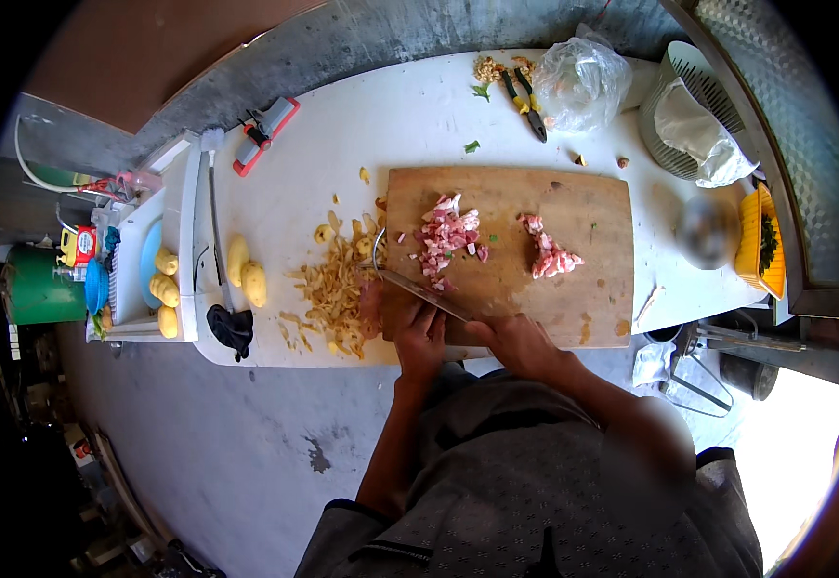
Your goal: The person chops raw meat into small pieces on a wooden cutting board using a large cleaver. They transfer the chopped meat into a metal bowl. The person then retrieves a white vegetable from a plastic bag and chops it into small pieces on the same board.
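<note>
My right hand (521, 342) grips a knife (429, 294) whose blade points left across the near edge of the wooden cutting board (506, 313). Right beside the blade, my left hand (419, 337) has its fingers bent and pressed together; whatever they hold, if anything, is hidden. Behind the blade lies a heap of diced pink and white meat (448, 234). A smaller pile of chopped meat (551, 255) sits farther right on the board. A metal ring handle (378, 249) shows at the board's left edge.
Potato peelings (338, 289) spread left of the board, beside whole potatoes (251, 279). Pliers (527, 103), a plastic bag (583, 82) and a grey-green basket (670, 125) stand along the back. A yellow basket (760, 236) is right; a white sink (188, 212) with potatoes is left.
</note>
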`<state>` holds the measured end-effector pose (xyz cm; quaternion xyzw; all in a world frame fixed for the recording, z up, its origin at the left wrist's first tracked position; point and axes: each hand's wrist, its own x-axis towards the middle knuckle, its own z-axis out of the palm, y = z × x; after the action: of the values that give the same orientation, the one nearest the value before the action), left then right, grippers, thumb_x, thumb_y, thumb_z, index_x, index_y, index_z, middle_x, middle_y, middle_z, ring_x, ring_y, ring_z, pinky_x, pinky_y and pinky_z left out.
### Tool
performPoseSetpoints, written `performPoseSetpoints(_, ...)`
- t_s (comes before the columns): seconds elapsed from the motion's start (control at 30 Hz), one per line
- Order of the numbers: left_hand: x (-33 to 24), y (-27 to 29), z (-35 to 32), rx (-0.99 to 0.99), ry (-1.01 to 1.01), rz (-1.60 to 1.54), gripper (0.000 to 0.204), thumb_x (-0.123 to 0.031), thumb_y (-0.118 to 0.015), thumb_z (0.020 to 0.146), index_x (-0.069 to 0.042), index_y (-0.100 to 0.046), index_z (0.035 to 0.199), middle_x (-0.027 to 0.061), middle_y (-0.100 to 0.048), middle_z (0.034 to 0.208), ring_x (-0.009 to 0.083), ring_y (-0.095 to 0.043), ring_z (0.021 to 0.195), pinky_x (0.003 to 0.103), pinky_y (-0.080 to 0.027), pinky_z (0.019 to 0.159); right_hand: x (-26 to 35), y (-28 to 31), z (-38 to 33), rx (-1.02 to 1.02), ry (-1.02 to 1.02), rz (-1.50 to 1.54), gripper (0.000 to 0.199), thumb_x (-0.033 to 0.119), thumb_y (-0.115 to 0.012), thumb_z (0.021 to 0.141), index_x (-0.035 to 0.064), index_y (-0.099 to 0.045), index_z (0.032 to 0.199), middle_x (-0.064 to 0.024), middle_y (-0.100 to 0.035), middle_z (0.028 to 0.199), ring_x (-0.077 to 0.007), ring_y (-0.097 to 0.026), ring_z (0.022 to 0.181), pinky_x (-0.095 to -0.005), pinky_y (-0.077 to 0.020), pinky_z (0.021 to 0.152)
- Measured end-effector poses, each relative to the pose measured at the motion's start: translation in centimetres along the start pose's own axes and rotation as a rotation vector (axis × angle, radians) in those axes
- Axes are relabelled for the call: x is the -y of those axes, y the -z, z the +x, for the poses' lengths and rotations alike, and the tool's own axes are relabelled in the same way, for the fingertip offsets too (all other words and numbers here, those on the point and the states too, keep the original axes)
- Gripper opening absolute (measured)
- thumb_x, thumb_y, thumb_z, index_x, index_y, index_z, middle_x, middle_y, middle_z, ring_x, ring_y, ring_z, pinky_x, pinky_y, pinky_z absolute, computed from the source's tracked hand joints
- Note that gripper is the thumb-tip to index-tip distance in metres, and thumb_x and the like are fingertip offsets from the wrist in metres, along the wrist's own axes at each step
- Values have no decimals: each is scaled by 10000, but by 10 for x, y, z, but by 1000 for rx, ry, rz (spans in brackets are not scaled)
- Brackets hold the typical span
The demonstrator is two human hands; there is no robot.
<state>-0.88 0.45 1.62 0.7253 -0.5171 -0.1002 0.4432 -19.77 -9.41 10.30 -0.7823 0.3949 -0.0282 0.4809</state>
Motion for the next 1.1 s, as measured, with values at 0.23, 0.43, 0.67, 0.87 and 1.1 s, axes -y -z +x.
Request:
performPoseSetpoints(0.23,-11,4,3,-21,44,-35,320,2,-807,872,-2,-785,1191,172,-764,1134,355,-738,1056,417,-571,944,8,31,-32,-3,39,18,444,433,-491,1139,57,-726,1160,-268,-730,890,-515,-697,904,-590,-550,808)
performPoseSetpoints(0.43,-14,6,4,-9,32,-31,300,41,-793,859,-20,-794,1153,142,-779,1085,360,-736,1034,420,-564,954,10,35,-47,58,-5,-1,408,407,-506,1137,66,-726,1184,-276,-729,897,-518,-698,915,-595,-552,808)
performPoseSetpoints(0.67,-4,2,1,-10,-6,-15,303,50,-795,852,-3,-793,1151,152,-778,1088,354,-731,1035,413,-556,960,7,46,-51,102,-47,19,394,383,-514,1138,54,-725,1183,-285,-730,906,-528,-696,898,-593,-559,814)
performPoseSetpoints(0.87,1,3,-1,8,10,-40,263,46,-788,870,8,-799,1129,156,-781,1125,347,-741,1071,408,-566,962,8,39,-34,141,-25,-5,455,429,-482,1144,49,-731,1170,-291,-731,902,-514,-706,915,-591,-560,829)
performPoseSetpoints(1.1,-1,3,3,37,57,-52,245,11,-784,899,20,-796,1144,177,-776,1166,328,-747,1087,396,-580,963,-7,2,-4,-7,-83,7,505,432,-500,1139,-11,-740,1121,-321,-712,882,-515,-699,962,-554,-544,833)
